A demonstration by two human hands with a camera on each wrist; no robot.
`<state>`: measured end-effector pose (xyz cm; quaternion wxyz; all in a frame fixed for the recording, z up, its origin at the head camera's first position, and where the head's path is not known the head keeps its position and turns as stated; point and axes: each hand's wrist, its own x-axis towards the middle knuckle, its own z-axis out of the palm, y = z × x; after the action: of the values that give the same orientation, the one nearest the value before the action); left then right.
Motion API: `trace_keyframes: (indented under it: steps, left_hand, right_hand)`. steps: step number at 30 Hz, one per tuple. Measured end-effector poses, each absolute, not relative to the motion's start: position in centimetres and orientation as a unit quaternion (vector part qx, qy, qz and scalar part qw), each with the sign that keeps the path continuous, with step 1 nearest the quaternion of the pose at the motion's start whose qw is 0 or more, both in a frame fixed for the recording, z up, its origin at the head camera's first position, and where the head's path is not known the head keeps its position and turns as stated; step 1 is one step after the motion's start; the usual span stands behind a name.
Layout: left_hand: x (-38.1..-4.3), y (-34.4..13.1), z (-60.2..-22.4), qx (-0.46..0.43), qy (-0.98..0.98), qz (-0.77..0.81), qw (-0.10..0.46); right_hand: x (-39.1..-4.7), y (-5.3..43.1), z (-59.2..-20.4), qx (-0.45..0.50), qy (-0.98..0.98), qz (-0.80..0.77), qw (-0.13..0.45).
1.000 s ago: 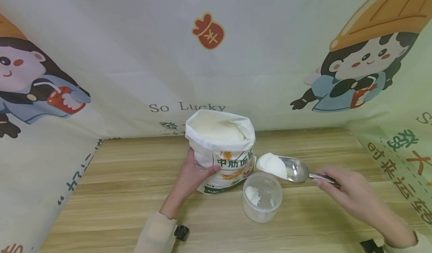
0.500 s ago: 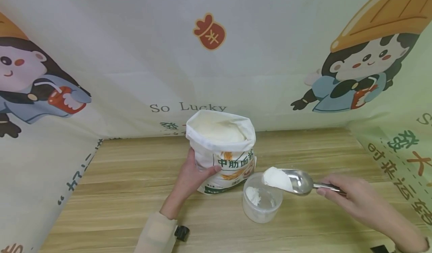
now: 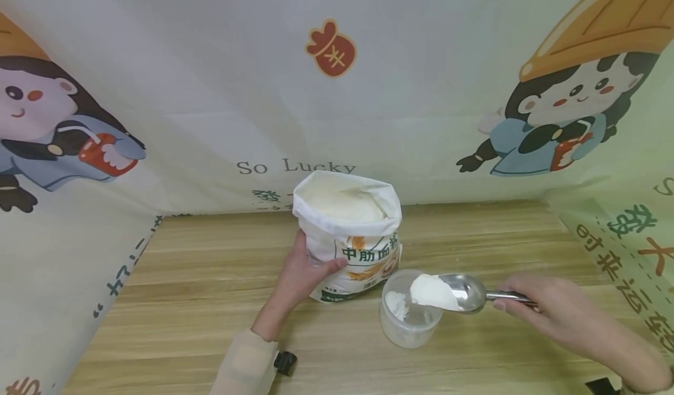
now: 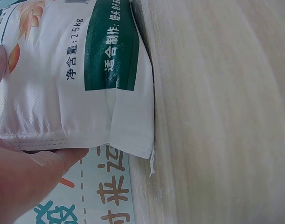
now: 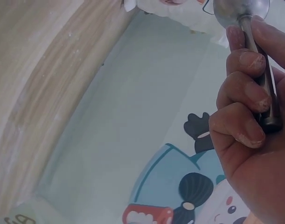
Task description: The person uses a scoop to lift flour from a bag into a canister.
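Gripping the scoop by its handle, the right hand is on the right side of the scene with its fingers curled round the metal. The scoop points left from that hand, its heaped flour over the right part of the tub. I cannot tell whether its edge touches the rim. The tub stands on the counter between the hands, near and to the right of the bag, with a small clump of flour at its left inside. The left hand holds the bag by its left side, thumb across the front. The bag stands upright and open at the far side of the counter, its top folded outward and flour showing inside.

The left fingers are mostly hidden behind the bag; the left wrist view shows a little of one past the bag's edge and cuts off most of the hand. The scoop's bowl is cropped at the top of the right wrist view, and the handle is partly covered by the fingers. Behind, the bag hides some lettering on the cloth, and the printed figure at far left is cut off.
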<state>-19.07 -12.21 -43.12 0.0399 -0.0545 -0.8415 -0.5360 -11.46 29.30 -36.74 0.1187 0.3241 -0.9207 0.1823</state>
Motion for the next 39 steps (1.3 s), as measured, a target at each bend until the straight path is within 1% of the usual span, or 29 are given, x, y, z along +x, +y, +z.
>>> trace_keyframes:
  steps: [12,20,27,32,39]
  left_hand:
    - [-19.1,-12.0,-42.9,-0.057,-0.835,-0.547,0.034]
    - [-18.5,-11.9,-42.9,-0.059,-0.84,-0.534,0.073]
    - [-18.0,-11.8,-42.9,-0.079,-0.848,-0.516,0.093]
    - [-18.1,-11.7,-42.9,-0.097,-0.849,-0.509,0.098]
    - [-18.2,-11.5,-42.9,-0.093,-0.855,-0.501,0.097]
  right_hand:
    - [-11.8,28.7,-35.6,0.338,-0.924,0.142,0.106]
    - [-12.0,27.9,-35.0,0.337,-0.932,0.117,0.058]
    - [-12.2,27.4,-34.7,0.347,-0.93,0.107,0.052]
    - [-12.3,26.9,-34.2,0.349,-0.93,0.102,0.048]
    - [-12.4,26.0,-33.1,0.34,-0.936,0.075,0.049]
